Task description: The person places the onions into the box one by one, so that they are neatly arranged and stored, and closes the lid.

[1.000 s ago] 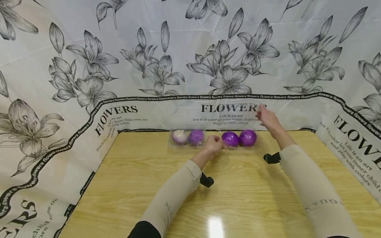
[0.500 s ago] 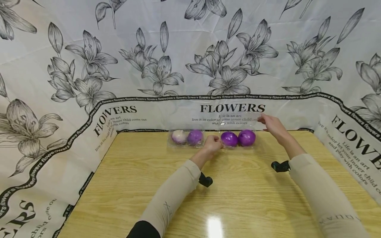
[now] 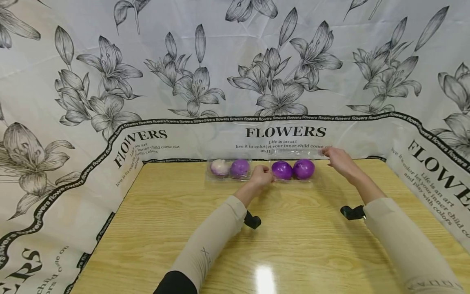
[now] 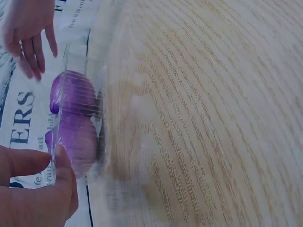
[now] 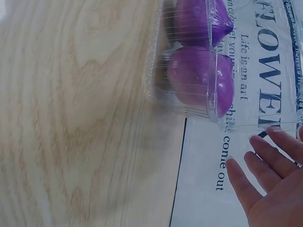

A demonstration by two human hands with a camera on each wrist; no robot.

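Two purple onions, a left one and a right one, sit side by side in a clear plastic box at the back of the table. My left hand pinches the box's near left rim between thumb and fingertips, as the left wrist view also shows. At the box's far right, my right hand holds the corner of its raised, tilted clear lid. In the right wrist view the fingers of that hand spread out, with the fingertips at the lid's edge.
Left of my left hand stands another clear box, apparently closed, with a whitish onion and a purple onion. Flower-printed cloth walls off the back and sides of the wooden table.
My right hand has come down and to the right, tilting the lid lower toward the onions. My left hand has stayed on the box's rim.
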